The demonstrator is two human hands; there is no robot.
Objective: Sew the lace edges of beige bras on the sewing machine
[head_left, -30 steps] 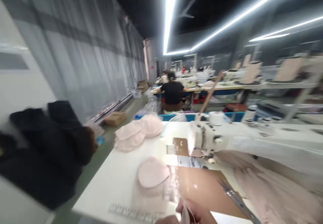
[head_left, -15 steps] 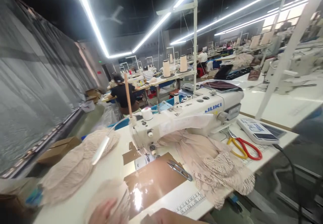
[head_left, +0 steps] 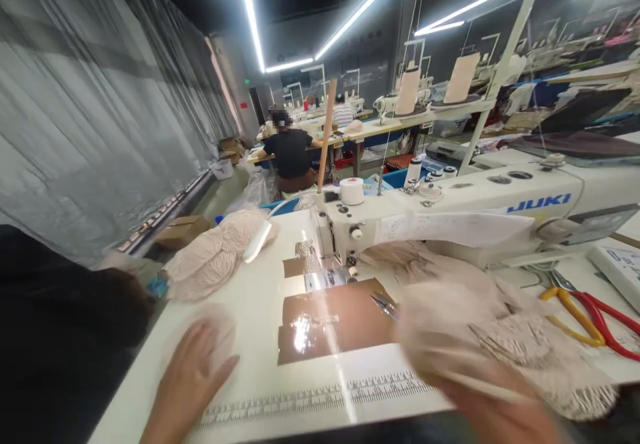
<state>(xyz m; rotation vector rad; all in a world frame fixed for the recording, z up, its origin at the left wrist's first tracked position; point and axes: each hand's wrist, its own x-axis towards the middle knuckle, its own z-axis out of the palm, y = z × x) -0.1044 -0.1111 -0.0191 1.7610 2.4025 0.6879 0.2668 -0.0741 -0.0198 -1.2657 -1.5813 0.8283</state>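
My left hand (head_left: 193,367) lies on a small, sheer beige fabric piece (head_left: 223,324) at the left of the table, fingers stretched out and thumb apart. My right hand (head_left: 505,401) is smeared by motion at the lower right, with a blurred beige cloth (head_left: 435,327) in its grip. That cloth hides part of the thread snips (head_left: 384,305), which lie on a brown plate (head_left: 340,321) in front of the sewing machine (head_left: 450,214). Beyond the right hand, a heap of beige lacy fabric (head_left: 530,331) hangs over the table's front edge.
Scissors with yellow and red handles (head_left: 595,317) lie at the right. A bundle of beige fabric (head_left: 220,251) sits at the table's left edge, near a small lamp (head_left: 257,243). A printed ruler (head_left: 320,397) runs along the front. A person (head_left: 290,151) sits farther back.
The view has swung and come closer to the machine. My hands, close together at the front before, are now far apart; the right one has moved right with the cloth.
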